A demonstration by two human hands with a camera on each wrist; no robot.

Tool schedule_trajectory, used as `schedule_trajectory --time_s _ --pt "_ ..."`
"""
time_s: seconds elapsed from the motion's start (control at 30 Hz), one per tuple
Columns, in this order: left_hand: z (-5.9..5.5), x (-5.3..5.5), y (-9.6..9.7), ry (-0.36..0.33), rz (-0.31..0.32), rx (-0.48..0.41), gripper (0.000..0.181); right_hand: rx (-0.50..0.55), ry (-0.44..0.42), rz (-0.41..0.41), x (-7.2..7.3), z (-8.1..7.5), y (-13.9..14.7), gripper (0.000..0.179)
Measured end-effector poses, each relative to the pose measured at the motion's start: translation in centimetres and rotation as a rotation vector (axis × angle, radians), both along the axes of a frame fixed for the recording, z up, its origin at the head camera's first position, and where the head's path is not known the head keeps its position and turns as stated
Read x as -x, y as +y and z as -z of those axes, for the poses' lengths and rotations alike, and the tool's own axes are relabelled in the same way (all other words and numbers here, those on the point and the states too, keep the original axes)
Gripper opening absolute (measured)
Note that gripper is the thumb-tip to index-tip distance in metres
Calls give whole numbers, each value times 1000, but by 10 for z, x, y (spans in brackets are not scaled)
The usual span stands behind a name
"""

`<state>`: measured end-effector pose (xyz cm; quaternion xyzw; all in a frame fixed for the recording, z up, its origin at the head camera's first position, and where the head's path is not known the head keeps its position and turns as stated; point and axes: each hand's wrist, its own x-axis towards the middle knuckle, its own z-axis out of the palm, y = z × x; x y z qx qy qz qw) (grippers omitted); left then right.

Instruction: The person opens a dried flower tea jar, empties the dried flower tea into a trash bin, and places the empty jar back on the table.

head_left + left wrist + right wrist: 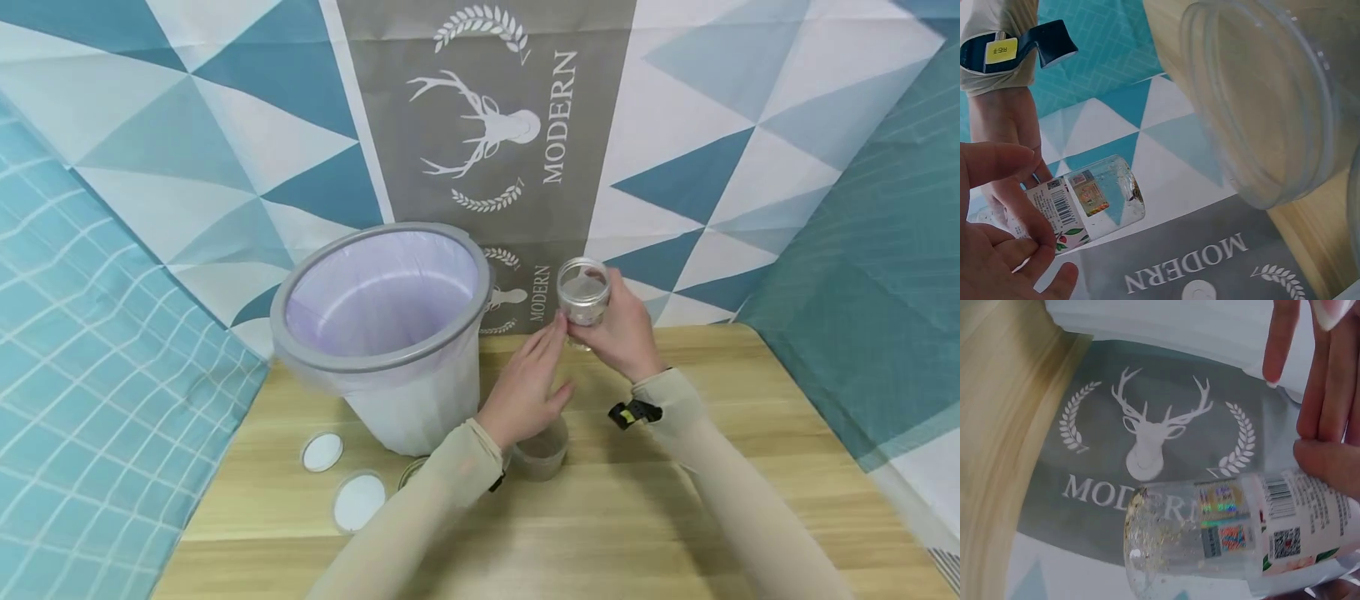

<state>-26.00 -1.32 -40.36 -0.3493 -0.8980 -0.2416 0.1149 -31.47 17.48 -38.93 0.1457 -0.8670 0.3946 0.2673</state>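
My right hand grips a clear jar above the table, its round rim facing up toward the head camera. A label with a barcode wraps the jar, and small brownish specks cling inside near its base. My left hand reaches up beside the jar with fairly straight fingers, the tips at its lower side. Below the left hand stands a clear plastic tub, partly covered by it; the tub looms large in the left wrist view.
A bin with a grey rim and a pale purple liner stands left of my hands. Two round white-topped discs lie on the wooden table. Another round container is half hidden by my left sleeve. Patterned cloth hangs behind.
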Motion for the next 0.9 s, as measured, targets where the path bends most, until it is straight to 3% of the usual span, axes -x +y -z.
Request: schedule_trajectory --time_s 0.2,0.53,0.9 --pt "12 0 -4 -94 -26 23 90 1 -71 18 0 18 -8 79" --pt "18 6 -1 -241 -69 -9 103 26 -131 33 5 33 -8 81" --pt "22 8 -1 -356 -97 80 97 6 -188 47 9 56 -12 80"
